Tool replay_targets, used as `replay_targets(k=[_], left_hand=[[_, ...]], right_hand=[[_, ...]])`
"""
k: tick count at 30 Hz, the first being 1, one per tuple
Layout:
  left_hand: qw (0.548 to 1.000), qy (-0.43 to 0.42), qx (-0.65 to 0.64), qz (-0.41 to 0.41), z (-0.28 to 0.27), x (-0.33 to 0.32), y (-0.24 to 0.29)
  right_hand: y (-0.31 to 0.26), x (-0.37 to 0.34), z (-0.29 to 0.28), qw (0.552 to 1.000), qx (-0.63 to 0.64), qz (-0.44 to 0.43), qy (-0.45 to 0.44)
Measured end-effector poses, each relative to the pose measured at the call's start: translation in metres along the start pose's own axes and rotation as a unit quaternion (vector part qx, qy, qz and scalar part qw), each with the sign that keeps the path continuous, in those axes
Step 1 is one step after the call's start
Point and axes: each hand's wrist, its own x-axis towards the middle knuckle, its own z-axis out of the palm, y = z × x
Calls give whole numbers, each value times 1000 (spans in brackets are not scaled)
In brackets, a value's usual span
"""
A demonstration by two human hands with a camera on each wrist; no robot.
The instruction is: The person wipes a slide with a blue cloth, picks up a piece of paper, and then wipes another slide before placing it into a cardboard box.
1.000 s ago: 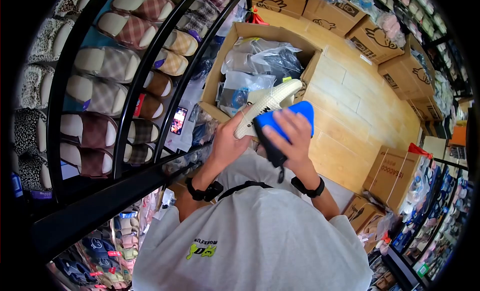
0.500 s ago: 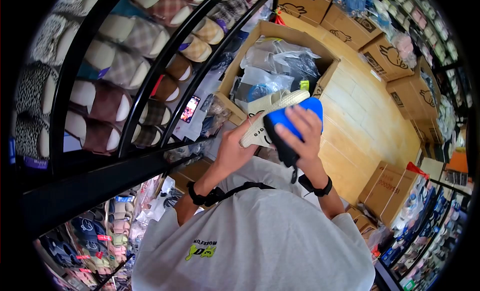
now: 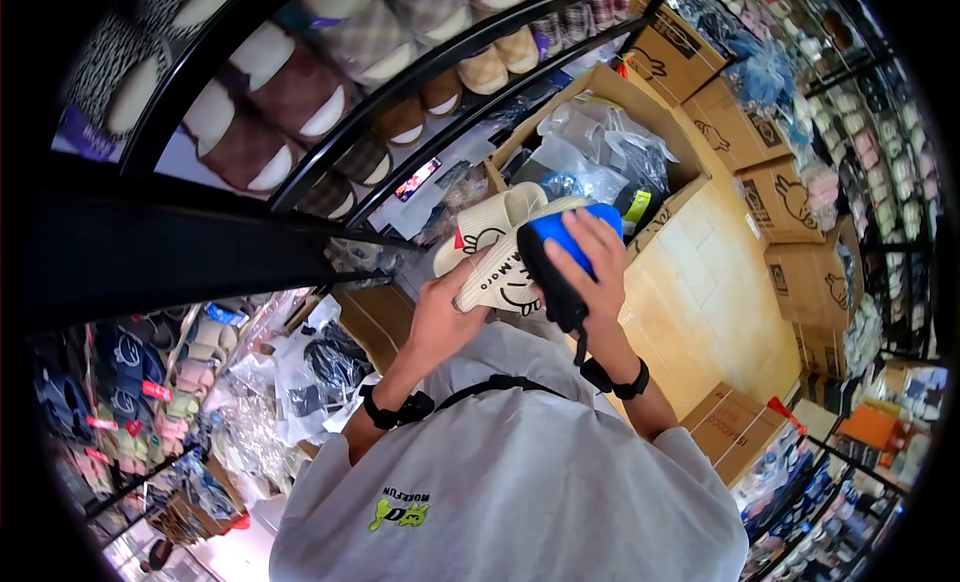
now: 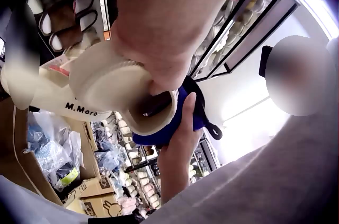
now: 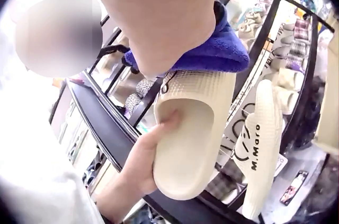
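My left hand (image 3: 447, 317) grips a cream slipper (image 3: 500, 277) printed with black lettering; in the right wrist view its thumb lies inside the opening of the slipper (image 5: 185, 155). A second cream slipper (image 3: 480, 222) lies just beyond it, also visible in the right wrist view (image 5: 262, 144); what supports it is unclear. My right hand (image 3: 597, 282) holds a blue fuzzy pad (image 3: 603, 215) with a black side and loop against the toe end of the gripped slipper. In the left wrist view the blue pad (image 4: 153, 138) sits behind the slipper opening, partly hidden.
An open carton (image 3: 690, 147) with plastic-wrapped goods stands beyond my hands. A black-framed rack of slippers (image 3: 385, 132) rises on the left, with a lit phone (image 3: 417, 180) beside it. More cartons (image 3: 805, 272) line the right of the wooden floor (image 3: 690, 302).
The head view has turned, so the rack and carton appear shifted and rotated. The second slipper shows more clearly behind the gripped one. Both hands keep their holds, with the pad against the slipper.
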Motion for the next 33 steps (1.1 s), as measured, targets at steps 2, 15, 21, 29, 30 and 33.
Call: replay_targets(k=[2,15,21,29,30,33], left_hand=[[999,34,5,-5,-5,-14,-3],[980,193,47,-23,-41,-102,-35],[970,242,19,-9,-52,-141,-38],[957,284,12,-60,-51,-175,-54],[954,293,23,-56,-52,-177,-57],[949,310,-27,-48,-57,-191,-59]], right_hand=[[-10,-3,12,1000,13,-4,14],[-82,-11,63,977,76,-152,-127],[-102,-34,75,908,-1,-365,-205],[-121,-36,98,934,133,-271,-194],[-121,-43,99,914,119,-324,-215],[-133,-35,106,860,107,-437,-241]])
